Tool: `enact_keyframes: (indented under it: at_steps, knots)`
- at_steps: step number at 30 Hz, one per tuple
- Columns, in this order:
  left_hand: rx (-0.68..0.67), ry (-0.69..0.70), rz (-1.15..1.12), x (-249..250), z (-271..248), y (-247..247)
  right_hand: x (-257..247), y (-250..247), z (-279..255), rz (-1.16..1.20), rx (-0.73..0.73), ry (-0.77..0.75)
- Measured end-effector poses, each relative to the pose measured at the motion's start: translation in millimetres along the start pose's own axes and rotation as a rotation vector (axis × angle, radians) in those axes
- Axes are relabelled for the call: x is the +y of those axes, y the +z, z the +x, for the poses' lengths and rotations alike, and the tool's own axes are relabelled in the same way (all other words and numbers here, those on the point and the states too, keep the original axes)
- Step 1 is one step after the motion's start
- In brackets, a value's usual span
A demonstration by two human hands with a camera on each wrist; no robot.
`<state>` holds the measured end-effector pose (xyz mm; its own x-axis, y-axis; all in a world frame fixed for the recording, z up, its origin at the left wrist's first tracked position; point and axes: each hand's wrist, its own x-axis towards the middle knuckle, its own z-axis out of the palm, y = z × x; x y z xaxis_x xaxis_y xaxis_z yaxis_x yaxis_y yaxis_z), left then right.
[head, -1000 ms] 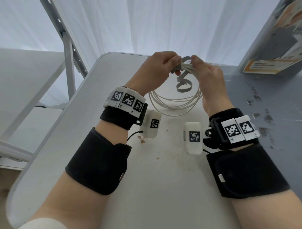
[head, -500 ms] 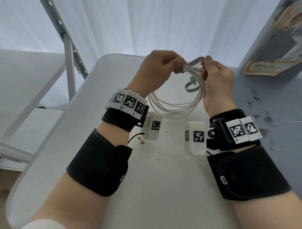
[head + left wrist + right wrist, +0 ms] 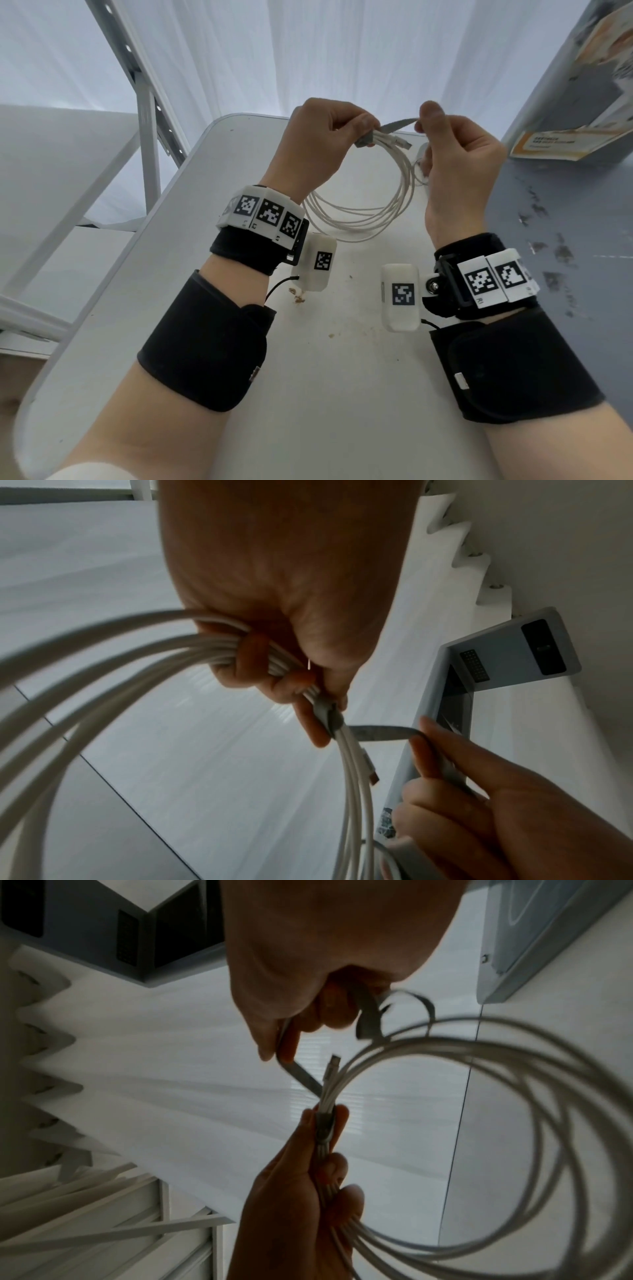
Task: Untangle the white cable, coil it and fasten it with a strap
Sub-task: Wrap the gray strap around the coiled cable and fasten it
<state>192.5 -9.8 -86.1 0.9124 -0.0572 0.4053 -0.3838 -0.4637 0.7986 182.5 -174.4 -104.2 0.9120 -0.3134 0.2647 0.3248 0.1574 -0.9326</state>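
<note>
The white cable [image 3: 383, 212] hangs in several loops above the white table [image 3: 144, 274]. My left hand [image 3: 329, 137] grips the top of the coil [image 3: 120, 653], thumb and forefinger pinching where the grey strap [image 3: 327, 711] is wound round the strands. My right hand [image 3: 442, 137] pinches the strap's free end [image 3: 399, 124] and holds it stretched to the right, away from the coil; the same strap [image 3: 301, 1077] runs taut from the bundle into those fingers. A metal plug [image 3: 404, 142] sticks out of the bundle just past the strap.
A grey box with an orange label [image 3: 565, 137] stands at the back right on a dark, stained surface [image 3: 565, 222]. A white metal frame [image 3: 147, 137] rises at the table's left edge. White curtains hang behind. Small crumbs [image 3: 298, 296] lie on the table.
My right hand has moved right and drawn the strap's curled tail out straight and taut. The left hand has kept its grip on the coil, which has risen slightly.
</note>
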Motion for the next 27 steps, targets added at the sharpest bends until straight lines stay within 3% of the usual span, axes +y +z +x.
enact_keyframes:
  at_steps: [8,13,19,27]
  knots:
    - [0.303,0.021,0.019,-6,2,-3,1,1,-5,-0.136,-0.282,0.029]
    - [0.352,-0.032,-0.179,-4,3,3,3,4,-9,-0.188,-0.493,0.120]
    - [0.224,-0.147,-0.420,6,-1,7,8,3,-6,-0.275,-0.405,0.177]
    - [0.044,-0.284,-0.552,11,-4,9,10,3,-4,-0.343,-0.237,0.149]
